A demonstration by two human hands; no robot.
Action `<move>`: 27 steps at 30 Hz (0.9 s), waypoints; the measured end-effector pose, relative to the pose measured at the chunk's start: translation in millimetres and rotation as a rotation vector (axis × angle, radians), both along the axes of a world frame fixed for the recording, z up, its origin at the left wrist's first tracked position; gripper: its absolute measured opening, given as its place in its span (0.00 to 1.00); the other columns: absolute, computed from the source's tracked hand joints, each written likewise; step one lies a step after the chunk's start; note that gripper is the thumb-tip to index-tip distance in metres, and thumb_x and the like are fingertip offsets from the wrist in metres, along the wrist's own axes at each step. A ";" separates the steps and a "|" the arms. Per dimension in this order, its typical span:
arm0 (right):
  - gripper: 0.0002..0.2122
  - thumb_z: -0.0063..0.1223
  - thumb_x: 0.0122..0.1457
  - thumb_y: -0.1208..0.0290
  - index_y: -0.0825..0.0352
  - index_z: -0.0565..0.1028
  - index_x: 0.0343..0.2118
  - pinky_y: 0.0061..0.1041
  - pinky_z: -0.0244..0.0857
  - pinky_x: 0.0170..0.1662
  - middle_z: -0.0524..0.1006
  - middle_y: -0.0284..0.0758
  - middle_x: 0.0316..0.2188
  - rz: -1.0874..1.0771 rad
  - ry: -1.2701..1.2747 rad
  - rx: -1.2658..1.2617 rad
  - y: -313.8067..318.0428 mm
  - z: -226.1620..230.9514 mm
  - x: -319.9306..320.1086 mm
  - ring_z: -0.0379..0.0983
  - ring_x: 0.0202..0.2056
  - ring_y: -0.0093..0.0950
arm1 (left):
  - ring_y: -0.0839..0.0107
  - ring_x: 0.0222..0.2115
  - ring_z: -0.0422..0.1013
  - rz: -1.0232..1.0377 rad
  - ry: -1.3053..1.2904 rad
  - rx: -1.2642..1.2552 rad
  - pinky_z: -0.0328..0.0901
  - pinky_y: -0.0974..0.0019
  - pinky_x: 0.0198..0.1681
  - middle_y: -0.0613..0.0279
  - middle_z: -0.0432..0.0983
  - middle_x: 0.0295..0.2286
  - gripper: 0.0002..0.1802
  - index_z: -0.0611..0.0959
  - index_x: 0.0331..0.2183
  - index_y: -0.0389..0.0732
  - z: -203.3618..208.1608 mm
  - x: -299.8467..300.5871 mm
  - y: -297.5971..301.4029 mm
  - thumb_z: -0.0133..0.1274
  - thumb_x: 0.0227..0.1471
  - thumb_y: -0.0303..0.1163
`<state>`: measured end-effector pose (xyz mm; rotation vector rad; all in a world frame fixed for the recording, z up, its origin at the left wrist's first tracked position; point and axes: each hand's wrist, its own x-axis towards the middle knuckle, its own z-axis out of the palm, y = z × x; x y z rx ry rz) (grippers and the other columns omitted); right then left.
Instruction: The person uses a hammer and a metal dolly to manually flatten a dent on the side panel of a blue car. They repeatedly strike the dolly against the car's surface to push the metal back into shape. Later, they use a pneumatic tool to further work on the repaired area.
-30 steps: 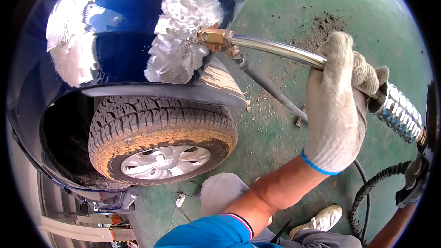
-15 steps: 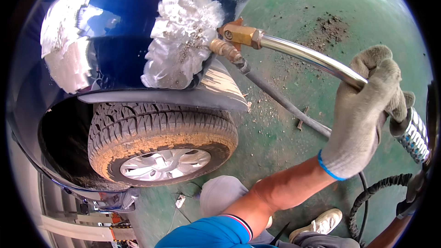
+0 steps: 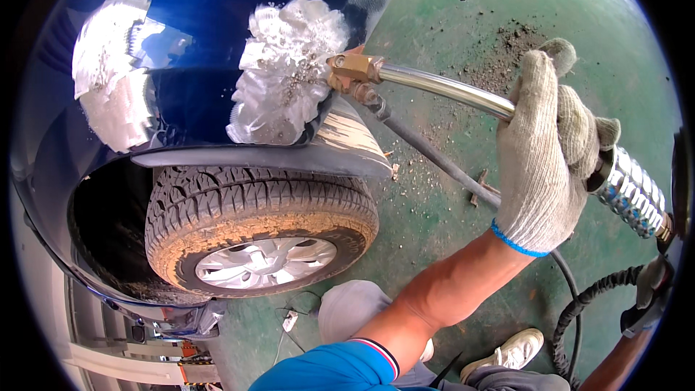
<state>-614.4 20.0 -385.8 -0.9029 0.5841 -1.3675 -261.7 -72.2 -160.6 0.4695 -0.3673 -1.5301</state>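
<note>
My left hand (image 3: 539,152), in a pale knit glove with a blue cuff, is closed around a long metal tool. From its fingers a curved chrome tube (image 3: 449,90) runs left to a brass head (image 3: 355,69). That head is against, or just in front of, the edge of a bare, ground-down patch (image 3: 286,72) on a dark blue car panel (image 3: 195,87). A perforated chrome sleeve (image 3: 633,192) continues the tool past my left hand. At the dim right rim is my right hand (image 3: 648,297), near the sleeve's end; its fingers cannot be made out.
Below the panel sits a muddy wheel (image 3: 264,232) under a dark arch trim (image 3: 268,156). A grey cable (image 3: 434,156) hangs from the brass head, and a ribbed black hose (image 3: 579,304) curves at lower right. Dirt (image 3: 510,51) lies on the green floor (image 3: 449,224). Another ground patch (image 3: 112,72) is farther left.
My left hand and the tool have moved left, bringing the brass head farther over the bare patch's edge. More of the chrome sleeve shows. The view has shifted slightly.
</note>
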 end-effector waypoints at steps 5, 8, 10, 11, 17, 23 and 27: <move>0.22 0.70 0.64 0.51 0.65 0.72 0.30 0.20 0.59 0.15 0.72 0.32 0.16 0.014 -0.009 -0.011 1.7 -1.4 -2.6 0.66 0.12 0.22 | 0.80 0.12 0.58 0.003 -0.014 0.033 0.72 0.65 0.33 0.75 0.61 0.15 0.27 0.77 0.57 0.38 7.4 3.7 1.0 0.50 0.75 0.53; 0.22 0.69 0.64 0.52 0.65 0.72 0.29 0.20 0.59 0.15 0.72 0.32 0.15 0.026 -0.024 -0.023 2.0 -4.4 -6.1 0.66 0.11 0.22 | 0.81 0.12 0.58 0.027 -0.023 0.043 0.73 0.64 0.33 0.75 0.61 0.15 0.27 0.78 0.58 0.38 11.5 5.6 0.1 0.51 0.74 0.53; 0.21 0.69 0.64 0.52 0.65 0.72 0.29 0.21 0.59 0.14 0.72 0.32 0.15 0.037 -0.023 -0.026 6.1 -3.2 -8.3 0.66 0.11 0.23 | 0.81 0.12 0.58 0.029 -0.032 0.037 0.74 0.64 0.34 0.75 0.61 0.15 0.27 0.78 0.58 0.38 9.6 6.9 -1.3 0.51 0.74 0.52; 0.21 0.69 0.65 0.52 0.65 0.72 0.29 0.21 0.59 0.14 0.72 0.32 0.15 0.042 -0.023 -0.025 7.2 -2.6 -9.2 0.66 0.11 0.23 | 0.81 0.12 0.58 0.028 -0.040 0.034 0.74 0.64 0.34 0.75 0.61 0.15 0.27 0.78 0.57 0.38 8.4 7.6 -1.6 0.51 0.74 0.52; 0.21 0.69 0.65 0.54 0.65 0.72 0.28 0.21 0.60 0.14 0.73 0.33 0.14 0.096 -0.046 -0.025 7.4 -2.1 -6.7 0.66 0.10 0.23 | 0.80 0.12 0.58 0.028 -0.046 0.034 0.74 0.64 0.34 0.75 0.62 0.15 0.26 0.78 0.56 0.38 9.9 8.4 -2.6 0.51 0.74 0.52; 0.20 0.68 0.66 0.55 0.66 0.72 0.28 0.21 0.61 0.13 0.73 0.34 0.14 0.174 -0.075 -0.039 0.2 -6.4 -7.1 0.67 0.10 0.24 | 0.80 0.12 0.58 0.023 -0.059 0.024 0.73 0.63 0.35 0.75 0.62 0.15 0.27 0.78 0.57 0.39 5.5 9.8 -4.0 0.51 0.74 0.53; 0.20 0.68 0.67 0.56 0.66 0.72 0.27 0.22 0.61 0.13 0.73 0.34 0.13 0.337 -0.079 -0.104 -15.9 -5.3 -22.5 0.67 0.09 0.25 | 0.79 0.13 0.59 0.020 -0.037 0.076 0.74 0.59 0.38 0.74 0.62 0.15 0.27 0.78 0.57 0.39 10.8 8.4 -5.0 0.51 0.74 0.53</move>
